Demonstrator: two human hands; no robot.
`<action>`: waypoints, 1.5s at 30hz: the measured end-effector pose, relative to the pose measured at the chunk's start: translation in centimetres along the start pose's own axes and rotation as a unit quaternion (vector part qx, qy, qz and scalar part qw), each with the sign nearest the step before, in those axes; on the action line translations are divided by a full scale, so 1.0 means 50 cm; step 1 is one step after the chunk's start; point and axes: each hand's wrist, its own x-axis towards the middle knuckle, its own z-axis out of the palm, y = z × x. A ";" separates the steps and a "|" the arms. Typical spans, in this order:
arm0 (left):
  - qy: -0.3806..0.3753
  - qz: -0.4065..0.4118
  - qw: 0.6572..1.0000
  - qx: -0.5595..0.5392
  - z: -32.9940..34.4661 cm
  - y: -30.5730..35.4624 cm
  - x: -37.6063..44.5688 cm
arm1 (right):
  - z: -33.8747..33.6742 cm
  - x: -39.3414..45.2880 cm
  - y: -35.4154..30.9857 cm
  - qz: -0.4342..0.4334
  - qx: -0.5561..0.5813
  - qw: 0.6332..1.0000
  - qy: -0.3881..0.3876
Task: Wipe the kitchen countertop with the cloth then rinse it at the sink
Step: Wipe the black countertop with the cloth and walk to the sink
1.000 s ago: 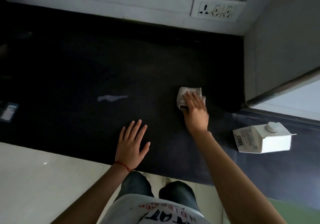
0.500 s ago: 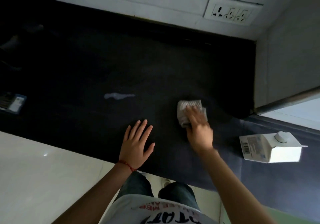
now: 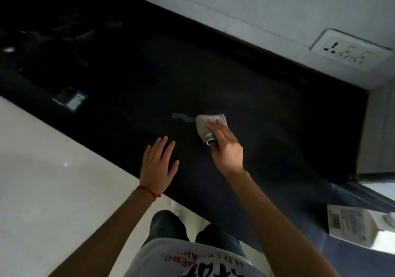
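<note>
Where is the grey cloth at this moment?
In the head view, the cloth lies mid-countertop under the right hand, beside a pale smear.

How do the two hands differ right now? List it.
The left hand lies flat and empty, fingers spread on the dark countertop; the right hand presses the grey cloth. The left sits nearer the counter edge, the right farther in. Both are bare.

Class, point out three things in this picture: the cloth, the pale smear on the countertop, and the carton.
cloth [image 3: 206, 124], head view, bare textured top beside the fingers
pale smear [image 3: 181, 116], head view, its middle
carton [image 3: 352, 225], head view, its printed side panel
</note>
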 end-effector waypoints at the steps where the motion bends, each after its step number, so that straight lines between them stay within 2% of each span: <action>1: 0.006 -0.020 1.000 0.001 -0.008 -0.029 0.007 | 0.011 0.023 -0.011 -0.009 -0.008 1.000 0.003; 4: -0.001 -0.064 0.998 0.007 -0.024 -0.101 0.031 | 0.046 0.082 -0.022 0.012 -0.027 0.999 -0.023; 7: -0.022 -0.073 0.997 0.016 -0.022 -0.137 0.047 | 0.079 0.069 -0.027 0.038 -0.030 0.997 -0.052; 11: -0.026 -0.069 0.997 0.019 -0.008 -0.150 0.048 | 0.092 -0.019 -0.022 -0.041 -0.064 0.996 -0.047; 13: -0.019 -0.071 0.997 0.011 -0.006 -0.151 0.049 | 0.084 0.021 -0.018 -0.065 -0.080 0.993 -0.052; 18: -0.007 -0.060 0.998 0.008 -0.002 -0.156 0.049 | 0.100 0.164 -0.052 0.094 -0.075 0.991 -0.060; 20: -0.009 -0.063 0.998 0.010 -0.002 -0.156 0.050 | 0.120 0.118 -0.063 0.044 -0.065 0.996 -0.045; 22: -0.013 -0.065 0.998 0.015 -0.002 -0.157 0.051 | 0.131 0.045 -0.065 -0.041 -0.074 0.995 -0.055; 24: -0.009 -0.064 0.998 0.013 -0.001 -0.158 0.051 | 0.126 0.044 -0.064 -0.079 -0.070 0.991 -0.080; 25: -0.004 -0.062 0.998 0.012 0.000 -0.159 0.050 | 0.122 0.074 -0.065 -0.074 -0.072 0.991 -0.080; 28: 0.004 -0.057 0.998 0.010 0.001 -0.162 0.051 | 0.124 0.197 -0.081 0.056 -0.077 0.991 -0.095; 30: 0.001 -0.052 0.999 0.006 0.000 -0.163 0.053 | 0.135 0.219 -0.094 0.094 -0.079 0.988 -0.097; 31: 0.003 -0.045 0.999 0.000 0.000 -0.166 0.053 | 0.139 0.201 -0.106 0.081 -0.077 0.988 -0.106; 33: 0.021 -0.035 0.999 -0.015 0.001 -0.184 0.050 | 0.158 0.121 -0.114 -0.009 -0.068 0.992 -0.103; 36: 0.043 -0.064 0.997 -0.011 -0.008 -0.239 0.052 | 0.163 0.063 -0.103 -0.112 -0.049 0.987 -0.107; 38: 0.040 -0.086 0.995 -0.013 -0.015 -0.271 0.058 | 0.159 0.127 -0.110 -0.100 -0.054 0.988 -0.103; 42: 0.024 -0.091 0.996 -0.002 -0.017 -0.279 0.066 | 0.189 0.264 -0.143 0.058 -0.070 0.991 -0.103; 43: 0.021 -0.094 0.995 -0.006 -0.017 -0.278 0.066 | 0.195 0.262 -0.160 0.066 -0.061 0.990 -0.112; 45: 0.020 -0.097 0.995 -0.013 -0.017 -0.279 0.065 | 0.211 0.196 -0.170 -0.016 -0.047 0.991 -0.126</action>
